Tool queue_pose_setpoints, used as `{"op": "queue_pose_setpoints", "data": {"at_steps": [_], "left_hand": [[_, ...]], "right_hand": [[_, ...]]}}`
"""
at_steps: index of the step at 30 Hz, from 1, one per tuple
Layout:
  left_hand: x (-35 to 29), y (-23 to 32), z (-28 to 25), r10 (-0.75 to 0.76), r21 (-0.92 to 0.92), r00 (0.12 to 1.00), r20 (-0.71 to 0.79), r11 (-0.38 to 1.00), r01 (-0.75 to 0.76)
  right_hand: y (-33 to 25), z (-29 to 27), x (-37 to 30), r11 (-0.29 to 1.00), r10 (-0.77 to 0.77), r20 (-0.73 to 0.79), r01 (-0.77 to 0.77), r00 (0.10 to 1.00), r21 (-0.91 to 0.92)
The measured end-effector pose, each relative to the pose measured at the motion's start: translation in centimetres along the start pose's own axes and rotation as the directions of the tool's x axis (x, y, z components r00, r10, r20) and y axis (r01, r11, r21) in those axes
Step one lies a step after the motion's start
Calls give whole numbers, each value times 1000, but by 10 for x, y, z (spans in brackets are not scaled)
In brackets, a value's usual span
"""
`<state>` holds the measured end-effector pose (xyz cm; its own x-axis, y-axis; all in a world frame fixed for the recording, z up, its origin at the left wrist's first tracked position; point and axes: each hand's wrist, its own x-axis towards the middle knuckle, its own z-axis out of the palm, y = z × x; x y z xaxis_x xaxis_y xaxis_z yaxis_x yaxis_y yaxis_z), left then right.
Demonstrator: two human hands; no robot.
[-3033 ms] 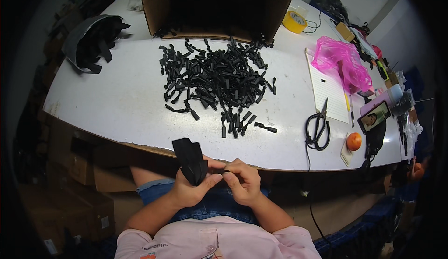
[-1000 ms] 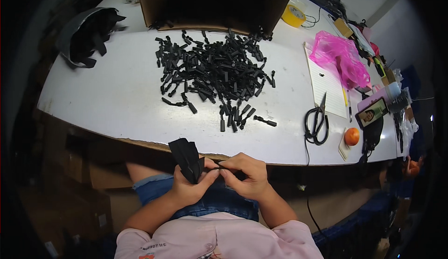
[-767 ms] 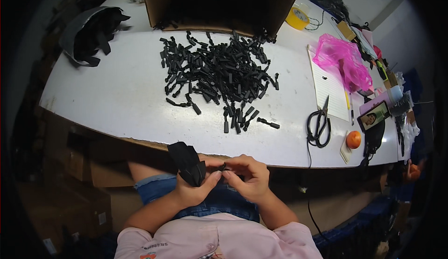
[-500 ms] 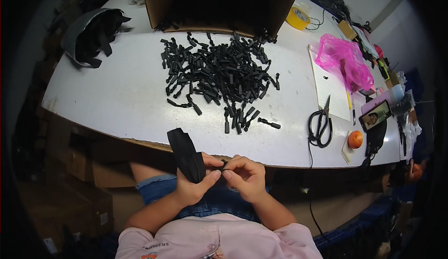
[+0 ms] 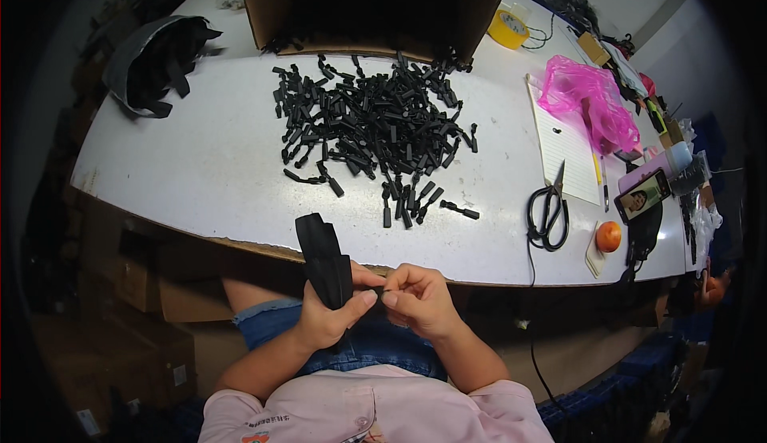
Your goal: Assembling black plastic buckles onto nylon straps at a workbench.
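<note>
Just off the table's front edge, my left hand (image 5: pixel 331 319) is closed around a bundle of flat black strips (image 5: pixel 321 251), apparently fabric, which stick up past the fingers. My right hand (image 5: pixel 422 303) is right beside it, thumb and fingers pinched together. The fingertips of both hands meet at a small dark piece, mostly hidden between them. On the white table beyond lies a loose heap of small black pieces (image 5: pixel 375 123) that look like zipper pulls, each with a rectangular tab. Several of them lie apart at the near side of the heap.
An open cardboard box (image 5: pixel 268 19) stands behind the heap. At the left is a grey bag (image 5: pixel 120 75) of black strips. To the right lie scissors (image 5: pixel 547 218), a lined notepad (image 5: pixel 571 163), a pink plastic bag (image 5: pixel 591 99), yellow tape (image 5: pixel 505 31), a phone (image 5: pixel 643 197) and an orange fruit (image 5: pixel 609 237).
The bundle of black strips in my left hand has shifted slightly to the right and stands more upright. Both hands keep their pinch together; the heap looks the same.
</note>
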<state>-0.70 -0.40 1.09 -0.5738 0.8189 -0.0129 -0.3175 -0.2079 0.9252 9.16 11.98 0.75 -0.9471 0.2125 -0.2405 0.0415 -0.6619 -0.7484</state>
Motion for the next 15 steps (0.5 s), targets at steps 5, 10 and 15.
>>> {"op": "queue_pose_setpoints", "data": {"at_steps": [5, 10, 15], "left_hand": [[0, 1, 1, -31, -12, 1000, 0, 999, 31], [0, 1, 2, 9, 38, 1000, -5, 999, -9], [-1, 0, 1, -27, 37, 999, -19, 999, 28]], "right_hand": [[1, -1, 0, 999, -43, 12, 43, 999, -33], [1, 0, 1, 998, -48, -5, 47, 999, -48], [2, -1, 0, 995, -80, 15, 81, 997, -61]]}}
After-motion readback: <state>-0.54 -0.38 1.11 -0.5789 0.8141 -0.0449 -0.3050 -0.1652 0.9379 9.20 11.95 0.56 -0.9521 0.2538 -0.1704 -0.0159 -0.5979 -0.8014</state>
